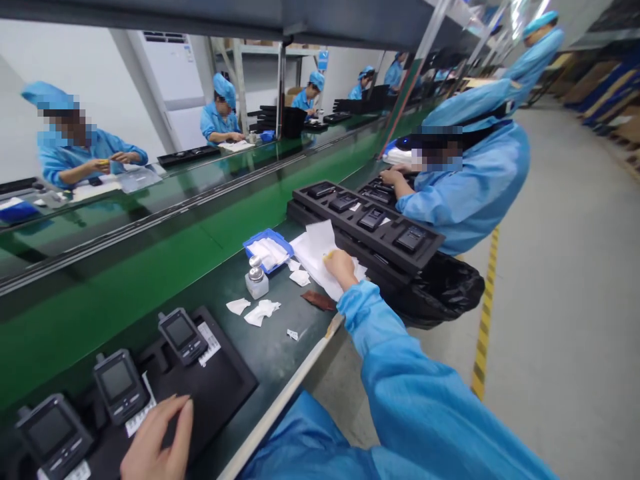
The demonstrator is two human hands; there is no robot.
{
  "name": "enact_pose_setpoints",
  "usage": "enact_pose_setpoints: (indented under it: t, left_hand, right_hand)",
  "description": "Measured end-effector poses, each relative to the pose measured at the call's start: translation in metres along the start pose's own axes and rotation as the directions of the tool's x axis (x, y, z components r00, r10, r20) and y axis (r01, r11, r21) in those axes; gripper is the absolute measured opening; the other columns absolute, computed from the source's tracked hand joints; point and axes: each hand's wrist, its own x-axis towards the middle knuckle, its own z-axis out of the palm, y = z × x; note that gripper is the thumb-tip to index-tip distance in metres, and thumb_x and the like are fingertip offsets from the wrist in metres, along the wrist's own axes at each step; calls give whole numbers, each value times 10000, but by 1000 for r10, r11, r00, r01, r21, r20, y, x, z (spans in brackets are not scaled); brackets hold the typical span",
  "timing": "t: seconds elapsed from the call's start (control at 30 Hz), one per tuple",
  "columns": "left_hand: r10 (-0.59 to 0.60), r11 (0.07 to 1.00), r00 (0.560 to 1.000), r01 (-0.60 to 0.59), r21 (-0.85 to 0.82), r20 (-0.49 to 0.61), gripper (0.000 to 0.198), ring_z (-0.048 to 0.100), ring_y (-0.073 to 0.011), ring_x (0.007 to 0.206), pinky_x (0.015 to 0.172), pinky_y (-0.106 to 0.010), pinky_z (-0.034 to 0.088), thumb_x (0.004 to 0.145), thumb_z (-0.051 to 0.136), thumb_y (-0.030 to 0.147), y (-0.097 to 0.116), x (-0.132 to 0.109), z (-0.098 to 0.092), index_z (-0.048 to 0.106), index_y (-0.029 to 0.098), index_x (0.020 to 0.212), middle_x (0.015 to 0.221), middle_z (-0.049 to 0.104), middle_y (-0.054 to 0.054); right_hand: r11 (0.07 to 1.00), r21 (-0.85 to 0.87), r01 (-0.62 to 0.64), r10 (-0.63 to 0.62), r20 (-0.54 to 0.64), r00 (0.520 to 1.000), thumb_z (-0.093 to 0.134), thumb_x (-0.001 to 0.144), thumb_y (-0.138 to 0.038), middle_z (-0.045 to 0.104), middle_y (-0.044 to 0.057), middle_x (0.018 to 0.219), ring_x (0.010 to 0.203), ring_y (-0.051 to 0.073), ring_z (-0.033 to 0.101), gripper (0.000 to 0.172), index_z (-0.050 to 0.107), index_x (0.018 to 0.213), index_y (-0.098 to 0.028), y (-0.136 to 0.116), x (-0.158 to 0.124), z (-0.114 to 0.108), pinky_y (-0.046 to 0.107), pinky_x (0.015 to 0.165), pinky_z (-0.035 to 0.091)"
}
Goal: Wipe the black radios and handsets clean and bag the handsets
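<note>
My right hand (341, 267) reaches far out over a stack of white sheets (314, 250), its fingers curled on a small yellow item I cannot identify. My left hand (159, 439) rests with its fingers flat on a black tray (220, 383) near the bench edge. That tray holds three small black devices with screens (183, 335), each with a white label beside it. Between my hands lie crumpled white wipes (260, 311) and a small glass dispenser bottle (257, 278).
A blue tray of white wipes (269, 249) sits beside the sheets. Stacked black trays with devices (369, 223) stand further right, where a person in blue (470, 180) works. A black rubbish bag (443, 290) hangs below. A green conveyor (150, 267) runs behind; more workers sit opposite.
</note>
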Motion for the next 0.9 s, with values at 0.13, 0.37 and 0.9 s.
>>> enact_pose_setpoints:
  t: [0.13, 0.37, 0.9]
  left_hand:
    - [69, 991, 998, -68, -113, 10, 71, 690, -158, 718, 726, -231, 542, 789, 605, 266, 18, 8, 7, 671, 246, 803, 783, 722, -1]
    - [-470, 676, 804, 593, -437, 364, 398, 693, -230, 803, 762, -342, 557, 700, 639, 588, 30, 31, 13, 715, 208, 793, 827, 741, -70]
    - [-877, 21, 385, 630, -776, 289, 567, 671, -238, 719, 692, -355, 536, 388, 868, 452, -6, 29, -21, 691, 101, 797, 798, 735, -100]
  right_hand:
    - [995, 102, 5, 1, -65, 998, 551, 888, -371, 593, 62, 1152, 986, 176, 593, 316, 567, 1138, -179, -3, 2, -5, 391, 843, 515]
    - [873, 310, 377, -330, -193, 924, 502, 808, -260, 597, 69, 953, 839, 170, 580, 136, 601, 834, -170, -75, -68, -16, 342, 783, 500]
    - [496, 420, 760, -864, 330, 381, 525, 869, -309, 646, 79, 945, 952, 196, 583, 215, 701, 960, -227, -197, -218, 61, 329, 862, 466]
